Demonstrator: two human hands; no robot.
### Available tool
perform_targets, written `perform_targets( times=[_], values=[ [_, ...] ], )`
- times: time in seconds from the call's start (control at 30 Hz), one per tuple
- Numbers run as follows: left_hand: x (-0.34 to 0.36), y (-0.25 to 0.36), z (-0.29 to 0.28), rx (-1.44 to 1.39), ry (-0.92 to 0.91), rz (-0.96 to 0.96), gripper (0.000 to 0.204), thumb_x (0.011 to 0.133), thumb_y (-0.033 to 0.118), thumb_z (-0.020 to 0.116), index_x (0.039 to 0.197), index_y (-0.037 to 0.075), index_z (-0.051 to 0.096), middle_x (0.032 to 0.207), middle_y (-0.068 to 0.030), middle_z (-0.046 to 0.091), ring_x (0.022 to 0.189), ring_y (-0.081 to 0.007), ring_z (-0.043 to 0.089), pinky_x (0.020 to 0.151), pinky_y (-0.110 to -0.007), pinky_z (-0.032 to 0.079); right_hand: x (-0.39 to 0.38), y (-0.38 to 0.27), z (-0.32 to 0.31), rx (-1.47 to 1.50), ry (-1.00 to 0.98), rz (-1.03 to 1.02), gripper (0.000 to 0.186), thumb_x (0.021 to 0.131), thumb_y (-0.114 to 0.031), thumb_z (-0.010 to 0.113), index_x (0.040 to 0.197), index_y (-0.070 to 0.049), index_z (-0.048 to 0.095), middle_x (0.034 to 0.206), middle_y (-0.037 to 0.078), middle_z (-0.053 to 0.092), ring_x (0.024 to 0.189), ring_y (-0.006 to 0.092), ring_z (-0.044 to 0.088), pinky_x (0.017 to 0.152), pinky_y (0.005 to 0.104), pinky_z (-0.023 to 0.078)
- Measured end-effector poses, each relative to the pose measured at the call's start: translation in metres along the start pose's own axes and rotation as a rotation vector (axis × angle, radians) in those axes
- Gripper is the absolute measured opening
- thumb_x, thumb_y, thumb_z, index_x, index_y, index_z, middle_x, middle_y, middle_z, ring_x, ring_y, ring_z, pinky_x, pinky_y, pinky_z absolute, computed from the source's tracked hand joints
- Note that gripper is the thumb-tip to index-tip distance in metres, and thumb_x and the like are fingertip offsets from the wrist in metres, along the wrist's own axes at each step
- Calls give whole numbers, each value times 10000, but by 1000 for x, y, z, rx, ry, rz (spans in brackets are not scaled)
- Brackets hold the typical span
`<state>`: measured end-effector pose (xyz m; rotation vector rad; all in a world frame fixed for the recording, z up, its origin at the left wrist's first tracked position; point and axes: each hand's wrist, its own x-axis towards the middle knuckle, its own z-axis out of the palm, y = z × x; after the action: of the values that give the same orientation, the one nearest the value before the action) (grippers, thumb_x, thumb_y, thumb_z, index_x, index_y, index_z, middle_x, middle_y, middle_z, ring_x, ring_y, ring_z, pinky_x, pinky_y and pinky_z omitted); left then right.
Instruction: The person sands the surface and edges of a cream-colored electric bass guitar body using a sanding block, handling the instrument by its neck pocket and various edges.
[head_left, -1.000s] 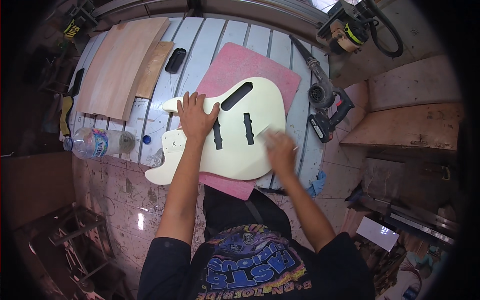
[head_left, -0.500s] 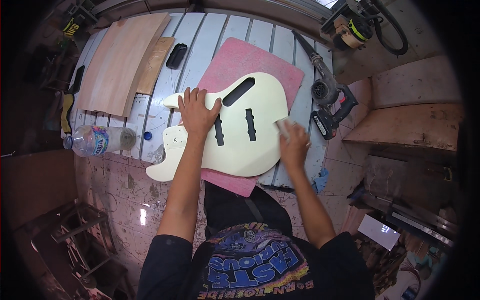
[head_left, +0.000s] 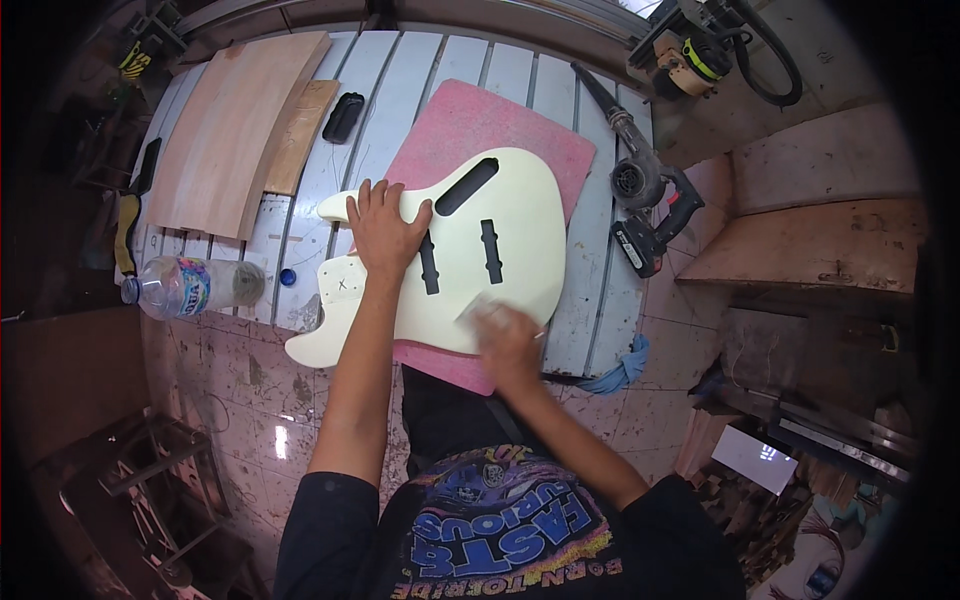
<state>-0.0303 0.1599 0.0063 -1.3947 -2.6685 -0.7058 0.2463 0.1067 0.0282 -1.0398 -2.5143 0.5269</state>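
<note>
A cream-white electric guitar body [head_left: 530,250] lies flat on a pink mat [head_left: 445,120], with dark routed slots in its face. My left hand [head_left: 385,232] rests on its upper left part, fingers spread and pressing down, holding nothing. Near the body's lower edge, my right hand [head_left: 510,345] is closed around a small greyish sanding block [head_left: 478,310] laid against the surface. Motion blurs this hand and the block, so the block's exact shape cannot be made out.
A slatted white table [head_left: 590,300] carries wooden boards [head_left: 235,130], a black plastic cover [head_left: 343,118], a plastic bottle [head_left: 190,285] and a blue cap [head_left: 288,277] on the left. A cordless blower [head_left: 640,190] lies right. A blue cloth [head_left: 622,368] hangs at the near right corner.
My right hand has swept the sanding block from the body's right edge leftward and nearer to me, onto the lower part. My left hand stays in place on the body.
</note>
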Motion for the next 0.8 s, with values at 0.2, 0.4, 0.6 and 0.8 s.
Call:
perform_targets(
  times=[0.2,0.4,0.6,0.8],
  values=[
    [-2,0,0,-13,10,10,586,879,496,691,1278,67,696,1413,-148,617,1460,-371,414,1246,-586,219,45,61,-22,29,27,187,435,810,-100,776,1238,-174,741,1252,129,648,1173,346,605,1018,481,481],
    [-1,0,-2,-10,5,1,585,880,493,694,1283,69,697,1409,-148,618,1459,-371,416,1248,-584,216,-2,-12,2,-12,2,11,408,835,-87,750,1228,-198,751,1255,130,637,1176,333,605,1007,501,479],
    [-3,0,0,-19,8,3,572,879,491,697,1268,71,703,1407,-144,621,1458,-367,417,1245,-585,222,47,62,-31,52,27,185,413,833,-97,758,1243,-145,731,1246,145,658,1196,357,592,1017,497,472],
    [-2,-2,0,-17,8,-10,572,881,493,692,1265,69,705,1407,-142,624,1461,-362,417,1246,-583,220,0,-16,6,70,48,-29,353,821,-75,741,1165,-154,755,1143,118,702,1112,356,634,1003,489,490]
  ],
)
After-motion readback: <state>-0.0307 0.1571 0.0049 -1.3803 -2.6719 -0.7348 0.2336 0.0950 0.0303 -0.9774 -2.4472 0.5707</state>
